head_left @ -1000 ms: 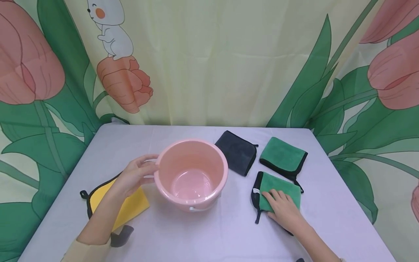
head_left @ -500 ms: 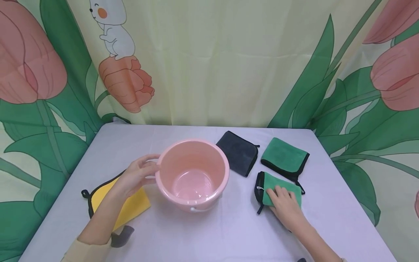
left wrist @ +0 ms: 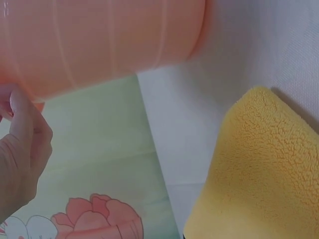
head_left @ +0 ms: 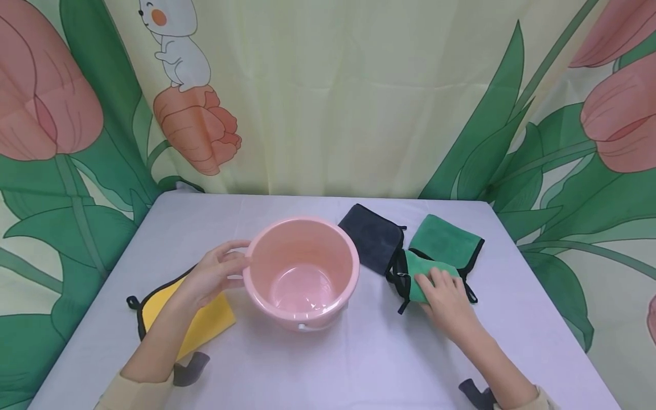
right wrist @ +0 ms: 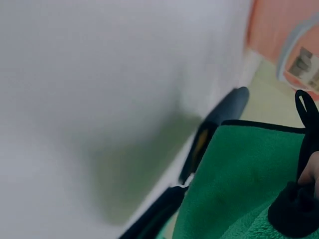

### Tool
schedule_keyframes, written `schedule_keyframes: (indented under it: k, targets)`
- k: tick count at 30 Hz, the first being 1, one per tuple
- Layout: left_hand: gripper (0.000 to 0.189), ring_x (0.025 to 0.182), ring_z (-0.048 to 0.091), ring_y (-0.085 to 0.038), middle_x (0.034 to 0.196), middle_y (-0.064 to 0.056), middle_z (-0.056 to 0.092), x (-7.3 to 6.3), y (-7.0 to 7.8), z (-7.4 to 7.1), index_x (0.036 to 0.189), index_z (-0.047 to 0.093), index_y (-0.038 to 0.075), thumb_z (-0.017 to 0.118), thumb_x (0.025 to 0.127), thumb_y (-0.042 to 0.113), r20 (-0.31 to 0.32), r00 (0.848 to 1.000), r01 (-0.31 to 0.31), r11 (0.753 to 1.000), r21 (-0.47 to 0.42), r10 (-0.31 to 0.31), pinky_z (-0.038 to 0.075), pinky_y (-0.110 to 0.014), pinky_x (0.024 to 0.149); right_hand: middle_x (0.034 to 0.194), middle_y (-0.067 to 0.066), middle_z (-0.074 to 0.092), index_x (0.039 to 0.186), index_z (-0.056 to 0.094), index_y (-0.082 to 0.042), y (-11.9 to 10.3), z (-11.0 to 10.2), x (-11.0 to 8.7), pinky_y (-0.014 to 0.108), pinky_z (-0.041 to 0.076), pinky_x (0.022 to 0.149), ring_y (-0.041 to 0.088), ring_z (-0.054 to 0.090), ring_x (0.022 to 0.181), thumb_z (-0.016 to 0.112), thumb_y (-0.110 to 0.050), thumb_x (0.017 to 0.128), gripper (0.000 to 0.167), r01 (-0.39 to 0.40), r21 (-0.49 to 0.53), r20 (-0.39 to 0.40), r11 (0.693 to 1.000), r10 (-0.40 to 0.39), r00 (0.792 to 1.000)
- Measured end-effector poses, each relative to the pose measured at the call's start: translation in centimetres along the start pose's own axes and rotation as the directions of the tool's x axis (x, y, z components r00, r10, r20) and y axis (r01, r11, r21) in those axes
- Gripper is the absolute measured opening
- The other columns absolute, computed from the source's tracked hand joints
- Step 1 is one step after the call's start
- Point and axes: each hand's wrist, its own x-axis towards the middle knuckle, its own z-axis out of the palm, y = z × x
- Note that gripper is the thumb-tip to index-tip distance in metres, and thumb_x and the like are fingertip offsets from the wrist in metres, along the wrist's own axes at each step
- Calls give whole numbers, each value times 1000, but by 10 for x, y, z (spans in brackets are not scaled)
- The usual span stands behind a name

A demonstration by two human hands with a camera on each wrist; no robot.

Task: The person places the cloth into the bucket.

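1. Here, your left hand (head_left: 217, 270) held the pink bucket (head_left: 302, 245) at its left side near the rim, its fingers curled in a pinch; a light, steady grip suited this, lest the bucket tip.
2. Your right hand's (head_left: 447, 302) fingers pinched the folded green cloth (head_left: 416, 266), raised above the desk (head_left: 379, 364), right of the bucket.
3. Gripping every layer seemed advisable, so the fold held.
4. Clearance over the flat green cloth (head_left: 446, 239) and dark grey cloth (head_left: 374, 239) just beyond seemed prudent.
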Motion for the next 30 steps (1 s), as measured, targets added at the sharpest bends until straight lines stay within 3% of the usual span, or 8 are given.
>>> schedule_keyframes:
  k: [4,11,18,30]
  targets:
    - [56,103,56,-32,122,-23,51,0,0,0,137,32,7,57,90,23,5,1000,-2,1000,8,2,51,-34,83,87,12,45,103,55,-4,0,-11,13,47,40,70,30,43,79,84,-2,56,55,21,-2,-16,1000,-21,1000]
    - [56,101,57,-32,119,-22,53,1,0,-1,137,33,7,58,90,23,11,1000,2,1000,-7,-2,52,-35,82,85,13,45,101,54,-3,2,-21,37,47,40,68,30,43,76,78,1,64,45,86,10,-109,996,-85,990]
    - [56,98,57,-31,116,-21,55,1,1,-2,137,32,6,58,90,22,19,1000,0,1000,-10,1,52,-34,82,87,13,45,104,54,-3,-3,-33,61,44,39,68,30,42,78,78,0,64,47,128,29,-135,991,-123,983]
    - [58,96,58,-27,111,-16,59,1,0,-3,137,32,7,59,89,24,21,1000,5,1000,-20,-4,52,-35,82,86,11,44,102,55,-4,-21,-45,97,44,39,69,29,41,77,78,3,63,46,288,28,-213,957,-275,937]
